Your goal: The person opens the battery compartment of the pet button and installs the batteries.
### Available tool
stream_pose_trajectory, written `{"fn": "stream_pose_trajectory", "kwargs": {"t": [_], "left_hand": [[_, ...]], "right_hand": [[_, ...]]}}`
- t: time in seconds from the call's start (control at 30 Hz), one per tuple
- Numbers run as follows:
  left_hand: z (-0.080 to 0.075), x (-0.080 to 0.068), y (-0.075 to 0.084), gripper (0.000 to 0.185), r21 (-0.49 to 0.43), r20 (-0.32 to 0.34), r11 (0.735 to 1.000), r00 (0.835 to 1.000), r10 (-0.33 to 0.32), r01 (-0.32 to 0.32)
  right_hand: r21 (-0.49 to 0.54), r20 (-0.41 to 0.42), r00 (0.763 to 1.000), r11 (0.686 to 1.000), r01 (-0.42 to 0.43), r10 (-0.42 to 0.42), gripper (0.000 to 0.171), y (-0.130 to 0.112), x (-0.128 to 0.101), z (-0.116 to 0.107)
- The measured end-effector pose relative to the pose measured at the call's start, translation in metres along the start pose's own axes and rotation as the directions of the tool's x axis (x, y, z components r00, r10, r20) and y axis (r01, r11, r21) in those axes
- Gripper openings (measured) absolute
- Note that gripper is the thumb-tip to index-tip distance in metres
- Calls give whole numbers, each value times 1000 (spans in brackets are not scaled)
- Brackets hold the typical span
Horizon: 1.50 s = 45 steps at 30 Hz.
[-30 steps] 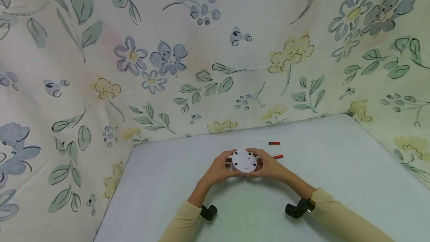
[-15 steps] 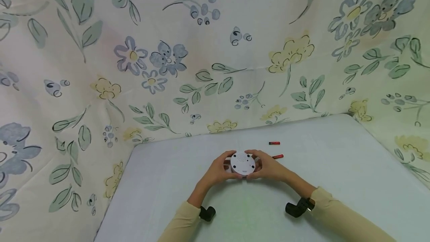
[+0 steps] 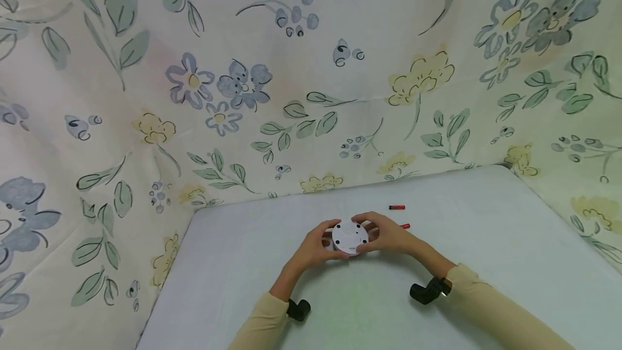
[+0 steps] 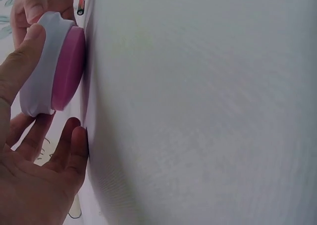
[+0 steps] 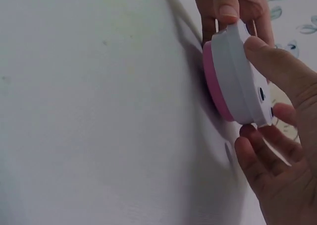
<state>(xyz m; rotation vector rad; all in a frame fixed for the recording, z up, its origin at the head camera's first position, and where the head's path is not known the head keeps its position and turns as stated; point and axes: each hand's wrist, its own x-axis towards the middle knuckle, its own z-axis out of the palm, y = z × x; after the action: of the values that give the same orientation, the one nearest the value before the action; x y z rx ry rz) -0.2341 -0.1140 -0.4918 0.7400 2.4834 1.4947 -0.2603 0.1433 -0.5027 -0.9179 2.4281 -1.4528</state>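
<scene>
Both of your hands hold one round white device (image 3: 350,236) just below the middle of the head view, low over the pale grey table (image 3: 486,242). Your left hand (image 3: 316,247) grasps its left side, thumb along the rim and fingers curled beneath; your right hand (image 3: 389,235) grasps the right side, fingers wrapped over the far edge. The device's white face with small dark dots looks up at you. In the wrist views its other half shows as a pink band (image 4: 67,69), turned toward the tabletop and very close to it; you cannot tell whether it touches.

Two small red batteries lie on the table right of the device: one (image 3: 404,226) just beside your right hand, partly hidden by it, the other (image 3: 396,207) a little farther up. Floral cloth (image 3: 291,69) fills the upper frame and both sides.
</scene>
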Motion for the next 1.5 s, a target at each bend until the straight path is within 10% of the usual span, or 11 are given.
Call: {"fn": "stream_pose_trajectory", "kwargs": {"t": [0.33, 0.67, 0.97, 1.5], "left_hand": [[1, 1, -18, 83, 13, -41, 1000, 999, 25, -24], [-6, -6, 19, 79, -55, -37, 996, 997, 64, -66], [1, 4, -12, 83, 21, -49, 995, 994, 98, -97], [-1, 5, -9, 85, 66, -17, 993, 995, 100, -98]], "right_hand": [[-79, 24, 995, 992, 97, -96, 69, -3, 10, 1], [-150, 39, 996, 985, 86, -81, 71, -7, 16, 0], [-165, 70, 994, 982, 91, -80, 71, -8, 19, 0], [-378, 113, 990, 918, 122, -85, 70, -25, 19, 1]]}}
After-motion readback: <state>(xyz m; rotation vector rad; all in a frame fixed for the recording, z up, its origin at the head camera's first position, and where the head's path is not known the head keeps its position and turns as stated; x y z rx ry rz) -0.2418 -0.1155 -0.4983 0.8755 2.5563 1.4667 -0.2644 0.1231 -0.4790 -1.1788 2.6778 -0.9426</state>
